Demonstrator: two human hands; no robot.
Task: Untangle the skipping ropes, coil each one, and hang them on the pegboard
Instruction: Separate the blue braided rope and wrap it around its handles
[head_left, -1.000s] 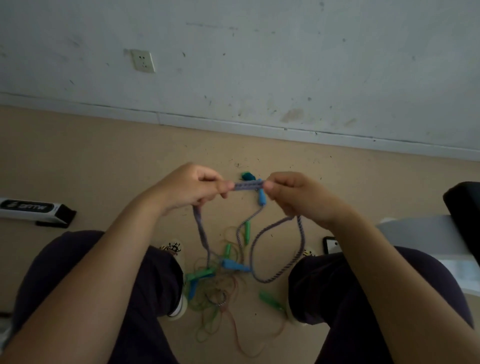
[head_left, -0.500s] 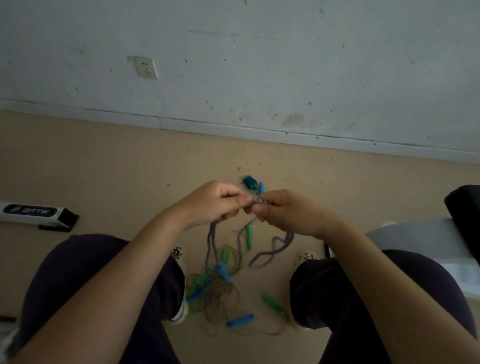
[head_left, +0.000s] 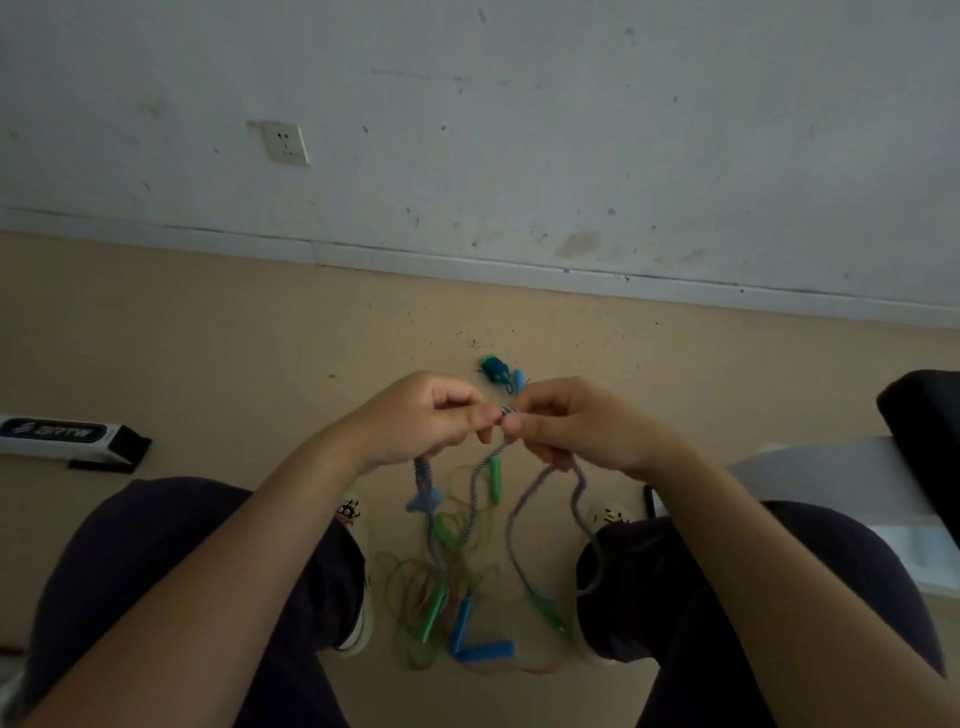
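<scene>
Striped rope (head_left: 506, 413) pinched between left hand (head_left: 421, 418) and right hand (head_left: 582, 423), tangled ropes (head_left: 447, 577) on floor below

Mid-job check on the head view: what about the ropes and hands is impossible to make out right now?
- Braided rope: the stretch pinched between left hand and right hand is hidden by the fingers.
- Rope tangle on the floor: dim and blurred, so which handle belongs to which rope is unclear.
- Pegboard: outside the frame.
- Green object beyond the hands: too small to identify.
</scene>
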